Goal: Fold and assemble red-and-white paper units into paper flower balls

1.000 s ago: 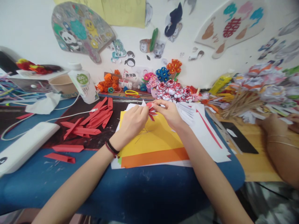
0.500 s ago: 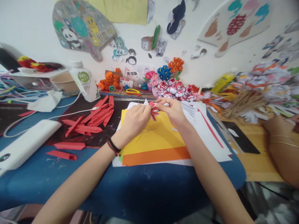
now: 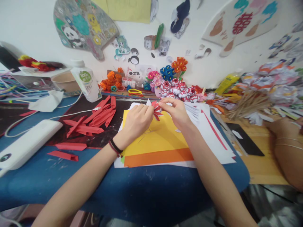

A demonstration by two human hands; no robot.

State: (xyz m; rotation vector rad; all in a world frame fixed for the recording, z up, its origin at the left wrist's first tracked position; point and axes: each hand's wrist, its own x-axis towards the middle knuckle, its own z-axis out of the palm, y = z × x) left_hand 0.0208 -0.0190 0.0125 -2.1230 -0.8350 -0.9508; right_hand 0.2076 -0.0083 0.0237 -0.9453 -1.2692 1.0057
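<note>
Both of my hands meet over a stack of coloured paper sheets (image 3: pixel 156 142) on the blue table. My left hand (image 3: pixel 137 121) and my right hand (image 3: pixel 176 112) pinch a small red-and-white folded paper flower (image 3: pixel 156 110) between their fingertips, just above the yellow top sheet. A dark band circles my left wrist. To the left lies a pile of folded red paper strips (image 3: pixel 94 121).
A white power bank (image 3: pixel 26 143) with its cable lies at the left, a white bottle (image 3: pixel 86 80) behind it. Finished paper flowers (image 3: pixel 176 88) and yellow scissors (image 3: pixel 134 92) line the wall. Another person's arm (image 3: pixel 286 148) rests at the right, near wooden sticks (image 3: pixel 248 102) and a black sheet (image 3: pixel 245 143).
My hands have stayed together on the paper flower, working it with small finger movements. The view has shifted slightly. The other person's hand has moved a little at the right.
</note>
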